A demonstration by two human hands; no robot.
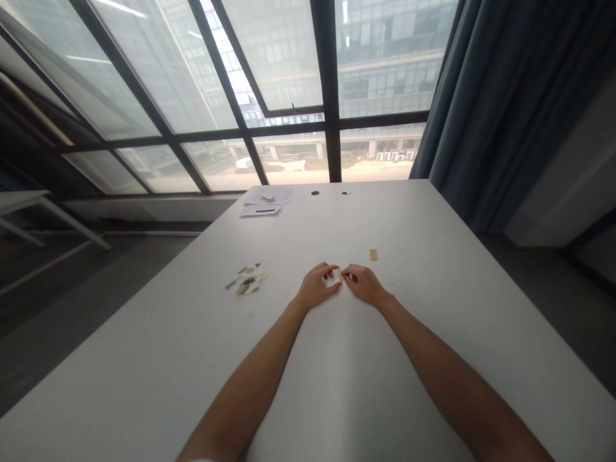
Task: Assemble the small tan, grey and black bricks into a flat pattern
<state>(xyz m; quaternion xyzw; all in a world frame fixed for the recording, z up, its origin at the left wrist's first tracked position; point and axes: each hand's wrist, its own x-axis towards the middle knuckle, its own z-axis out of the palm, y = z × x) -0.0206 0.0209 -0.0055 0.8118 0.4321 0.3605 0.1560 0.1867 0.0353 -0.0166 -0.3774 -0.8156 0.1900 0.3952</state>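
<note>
A small pale-yellow toy building brick point(339, 274) is held between my two hands, low over the white table. My left hand point(317, 286) curves around it, with thumb and forefinger at its two ends. From the other side, the fingertips of my right hand point(364, 283) pinch together against the same brick. Its exact shape is too small to make out. Just beyond my right hand lies a tan studded building plate point(373, 255), touched by neither hand. Off to the left is a loose pile of building bricks point(248, 282) in grey, black, tan and pale colours.
White papers point(264, 200) with a dark strip on them lie at the table's far left corner. Two small dark round items, one a disc point(315, 193), are near the far edge. Windows stand behind the table point(192, 359), with a blue curtain point(474, 115) at right.
</note>
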